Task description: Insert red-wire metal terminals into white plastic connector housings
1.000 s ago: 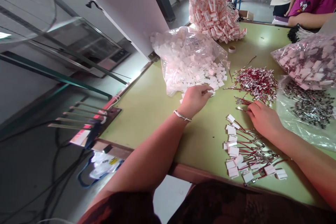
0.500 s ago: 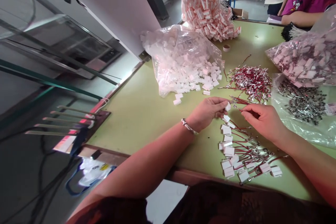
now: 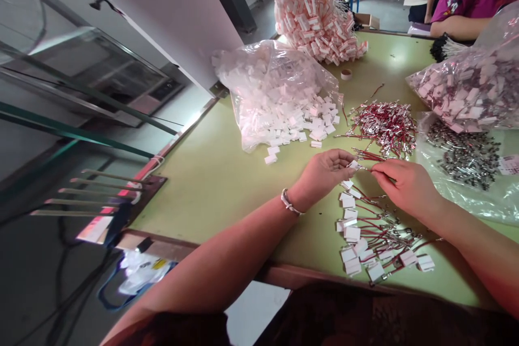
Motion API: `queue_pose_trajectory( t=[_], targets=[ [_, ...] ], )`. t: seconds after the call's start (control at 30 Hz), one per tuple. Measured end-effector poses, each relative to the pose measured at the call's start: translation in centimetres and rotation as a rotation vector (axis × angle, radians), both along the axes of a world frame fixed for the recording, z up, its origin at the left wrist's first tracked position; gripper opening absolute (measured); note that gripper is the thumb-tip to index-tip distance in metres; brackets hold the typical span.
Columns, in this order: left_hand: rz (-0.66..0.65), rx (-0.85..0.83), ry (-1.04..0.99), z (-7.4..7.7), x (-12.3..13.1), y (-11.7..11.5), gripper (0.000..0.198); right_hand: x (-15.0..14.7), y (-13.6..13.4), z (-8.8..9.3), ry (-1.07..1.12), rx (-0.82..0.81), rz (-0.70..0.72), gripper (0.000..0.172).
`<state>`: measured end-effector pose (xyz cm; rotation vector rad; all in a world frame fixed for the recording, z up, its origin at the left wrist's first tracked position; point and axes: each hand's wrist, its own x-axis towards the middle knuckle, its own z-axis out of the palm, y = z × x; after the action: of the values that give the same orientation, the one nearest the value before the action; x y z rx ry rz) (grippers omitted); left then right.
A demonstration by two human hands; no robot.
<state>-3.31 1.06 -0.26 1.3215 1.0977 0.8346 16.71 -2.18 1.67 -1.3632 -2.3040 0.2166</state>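
Observation:
My left hand (image 3: 326,172) pinches a small white plastic connector (image 3: 354,164) just above the green table (image 3: 211,184). My right hand (image 3: 403,184) is closed on a red wire with a metal terminal (image 3: 365,168), its tip meeting the connector. Below the two hands lies a heap of assembled red wires with white connectors (image 3: 373,238). A pile of loose red wires with metal terminals (image 3: 385,125) sits just beyond my hands. An open clear bag of white connectors (image 3: 279,94) spills onto the table at the left.
A tall heap of pink-white bundled parts (image 3: 312,13) stands at the back. Clear bags of parts (image 3: 470,92) and dark metal pieces (image 3: 466,157) lie at the right. Another person's arm in a magenta sleeve (image 3: 466,5) rests at the far right. The table edge (image 3: 170,146) drops off left.
My left hand left the bag of white connectors carrying one and came right to meet my right hand, which lifted a red wire up to it. The view shifted slightly.

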Motion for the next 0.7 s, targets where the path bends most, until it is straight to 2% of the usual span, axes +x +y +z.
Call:
queue_pose_trajectory(
  t=[0.23, 0.4, 0.5, 0.57, 0.7],
  targets=[
    [-0.037, -0.01, -0.014, 0.42, -0.27, -0.08, 0.02, 0.16, -0.17, -0.05, -0.043, 0.017, -0.013, 0.028],
    [-0.05, -0.03, 0.024, 0.53, -0.4, -0.08, 0.021, -0.06, -0.32, 0.22, -0.19, 0.072, -0.009, 0.03],
    [-0.084, -0.043, 0.054, 0.49, -0.23, -0.26, 0.021, -0.24, -0.63, 0.28, -0.283, 0.133, 0.049, 0.034],
    [-0.124, -0.065, 0.045, 0.42, -0.07, -0.39, 0.02, -0.37, -0.85, 0.13, -0.269, 0.124, 0.081, 0.033],
    [-0.17, -0.12, -0.03, 0.0, 0.17, -0.52, 0.017, -0.7, -1.0, -0.54, -0.114, -0.011, 0.047, 0.027]
  ],
)
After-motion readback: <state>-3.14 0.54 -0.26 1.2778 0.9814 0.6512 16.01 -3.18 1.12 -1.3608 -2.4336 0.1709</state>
